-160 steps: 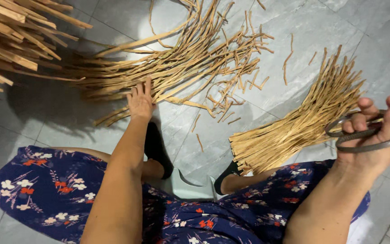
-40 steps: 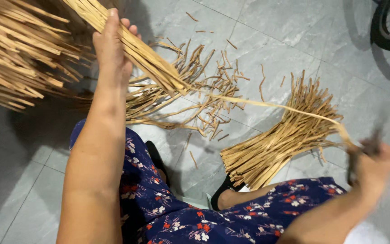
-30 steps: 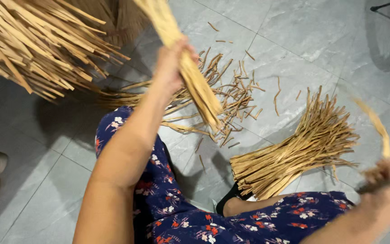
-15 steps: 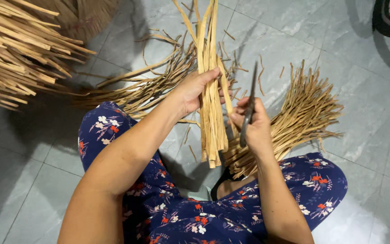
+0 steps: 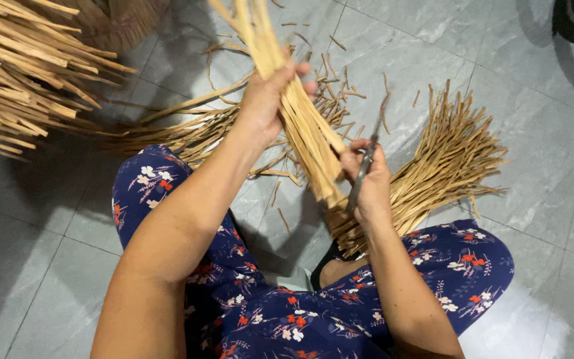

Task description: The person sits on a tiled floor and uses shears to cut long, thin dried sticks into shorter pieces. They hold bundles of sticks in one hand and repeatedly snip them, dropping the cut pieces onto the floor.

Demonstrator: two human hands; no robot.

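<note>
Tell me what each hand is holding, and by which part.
Left hand grips the strip bundle around its middle; right hand holds scissors by the handles.

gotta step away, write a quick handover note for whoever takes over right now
Left hand grips a bundle of long tan strips, held up with the lower ends pointing down. Right hand holds scissors beside those ends. A fanned pile of even strips lies on the grey tile floor at right; loose strips and offcuts lie ahead, a big heap at left. The bundle's ends look uneven, not yet trimmed.
</note>
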